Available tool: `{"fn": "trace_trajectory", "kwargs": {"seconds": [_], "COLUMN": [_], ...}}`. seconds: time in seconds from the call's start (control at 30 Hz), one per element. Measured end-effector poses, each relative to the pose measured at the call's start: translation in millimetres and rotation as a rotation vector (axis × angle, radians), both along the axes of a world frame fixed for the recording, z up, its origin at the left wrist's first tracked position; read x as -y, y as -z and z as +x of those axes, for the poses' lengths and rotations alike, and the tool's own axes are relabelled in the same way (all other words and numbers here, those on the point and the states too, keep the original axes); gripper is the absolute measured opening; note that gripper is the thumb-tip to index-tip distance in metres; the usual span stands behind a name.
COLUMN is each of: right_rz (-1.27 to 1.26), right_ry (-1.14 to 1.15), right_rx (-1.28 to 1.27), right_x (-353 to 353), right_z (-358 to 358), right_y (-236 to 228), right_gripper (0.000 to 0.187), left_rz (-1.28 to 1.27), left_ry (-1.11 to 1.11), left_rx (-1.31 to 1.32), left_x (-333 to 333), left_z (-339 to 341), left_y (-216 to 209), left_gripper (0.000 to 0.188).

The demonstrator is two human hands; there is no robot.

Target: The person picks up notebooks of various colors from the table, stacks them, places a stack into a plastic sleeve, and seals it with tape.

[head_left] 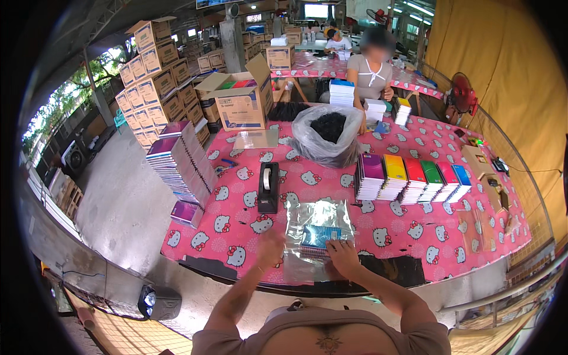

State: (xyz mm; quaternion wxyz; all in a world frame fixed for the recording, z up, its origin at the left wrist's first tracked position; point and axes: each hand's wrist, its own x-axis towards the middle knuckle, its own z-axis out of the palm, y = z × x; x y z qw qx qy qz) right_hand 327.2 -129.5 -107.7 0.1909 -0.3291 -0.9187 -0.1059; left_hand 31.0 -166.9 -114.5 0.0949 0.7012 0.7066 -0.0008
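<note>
A small stack of blue spiral notebooks point(322, 235) lies near the table's front edge, on or inside a clear plastic bag point(302, 216); I cannot tell which. Along the right side of that stack, my right hand point(343, 255) holds it, fingers over the top cover. To the left of the bag is my left hand point(270, 248), smeared by motion, so its fingers are not clear. Beyond it stands a black tape dispenser point(268, 192) with a roll in it.
Tall piles of purple notebooks point(184, 160) stand at the left. Rows of coloured notebooks point(395, 177) stand at the right. Behind are a plastic bag of black coils point(325, 133), an open carton point(241, 106) and a co-worker point(373, 71). Pink patterned cloth point(408, 228) covers the table.
</note>
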Motion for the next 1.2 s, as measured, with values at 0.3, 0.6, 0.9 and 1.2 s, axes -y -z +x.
{"fn": "trace_trajectory", "kwargs": {"seconds": [0.3,0.6,0.9,1.2], "right_rz": [-0.058,-0.075,-0.078,-0.091], "right_ry": [0.003,0.066,-0.003,-0.098], "right_rx": [-0.024,-0.062,-0.129,-0.12], "right_x": [7,9,-3,-10], "right_z": [-2,13,9,16], "right_y": [-10,-2,-6,8], "right_gripper": [0.034,0.031,0.023,0.024], "left_rz": [0.314,0.378,0.571,0.36], "left_ry": [-0.55,-0.455,-0.549,-0.33], "left_rx": [1.272,1.845,0.431,1.05], "left_x": [-107,-87,-70,-28], "left_z": [-111,-70,-63,98], "left_y": [-15,39,-24,-47], "left_gripper": [0.038,0.013,0.018,0.018]}}
